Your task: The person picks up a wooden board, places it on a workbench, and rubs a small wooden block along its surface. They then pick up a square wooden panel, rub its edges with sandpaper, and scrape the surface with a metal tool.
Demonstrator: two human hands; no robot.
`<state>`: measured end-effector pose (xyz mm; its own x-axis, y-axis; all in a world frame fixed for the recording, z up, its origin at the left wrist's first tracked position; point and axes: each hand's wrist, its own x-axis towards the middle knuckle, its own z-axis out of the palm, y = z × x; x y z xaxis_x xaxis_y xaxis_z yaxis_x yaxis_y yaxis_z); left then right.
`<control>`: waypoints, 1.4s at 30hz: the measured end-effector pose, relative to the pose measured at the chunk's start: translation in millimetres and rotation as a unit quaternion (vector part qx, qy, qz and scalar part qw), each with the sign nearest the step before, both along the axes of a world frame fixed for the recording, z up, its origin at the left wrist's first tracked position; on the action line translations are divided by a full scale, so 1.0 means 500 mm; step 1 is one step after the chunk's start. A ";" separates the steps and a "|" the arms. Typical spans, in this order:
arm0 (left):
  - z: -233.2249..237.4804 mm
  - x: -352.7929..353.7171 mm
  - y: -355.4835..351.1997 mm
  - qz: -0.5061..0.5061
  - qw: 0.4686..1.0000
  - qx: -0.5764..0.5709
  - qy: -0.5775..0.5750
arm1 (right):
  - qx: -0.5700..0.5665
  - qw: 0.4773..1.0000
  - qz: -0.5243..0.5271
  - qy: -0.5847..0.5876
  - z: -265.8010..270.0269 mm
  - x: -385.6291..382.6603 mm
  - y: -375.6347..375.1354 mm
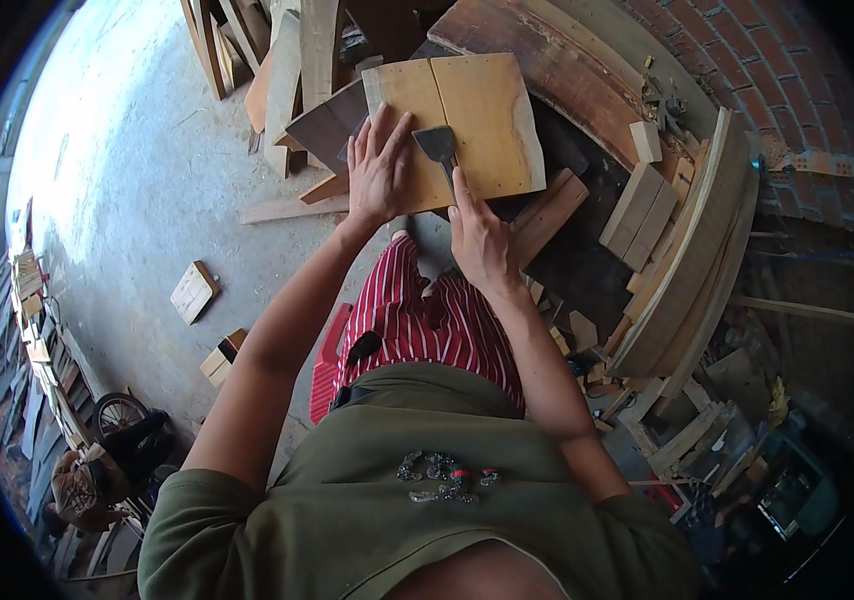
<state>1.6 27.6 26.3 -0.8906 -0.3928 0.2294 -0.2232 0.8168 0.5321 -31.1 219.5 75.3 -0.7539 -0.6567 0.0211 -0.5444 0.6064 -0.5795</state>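
Note:
A light wooden board [487,120] with a lengthwise seam and small dark marks near its edges lies in front of me. My left hand [380,168] rests on its left part, palm down with fingers spread. In my right hand [485,240] is a scraper-like tool [436,144], its flat dark blade lying over the board near the seam. The fingers are wrapped round the handle, with the index finger stretched along it. Beneath the board's left side, a darker board [332,125] sticks out.
Curved planks [692,250] and wooden blocks [639,215] are stacked on the right, near a brick wall [777,70]. Upright boards [287,80] stand at the top. A loose block [195,292] lies on the floor at left. A red stool [327,370] is beneath me.

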 end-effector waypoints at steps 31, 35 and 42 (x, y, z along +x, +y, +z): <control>0.002 0.000 0.000 -0.004 1.000 0.007 0.002 | 0.007 0.998 0.003 -0.070 0.032 -0.042 -0.032; 0.007 0.000 0.001 -0.001 1.000 0.005 0.006 | -0.005 0.997 0.007 -0.074 0.023 -0.059 -0.051; -0.002 0.001 0.002 -0.005 1.000 0.015 0.005 | -0.004 0.998 0.016 -0.065 0.027 -0.062 -0.043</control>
<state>2.0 28.5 25.4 -0.8923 -0.3907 0.2261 -0.2098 0.8024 0.5586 -61.9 198.1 88.9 -0.7296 -0.6803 -0.0697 -0.4834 0.5851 -0.6512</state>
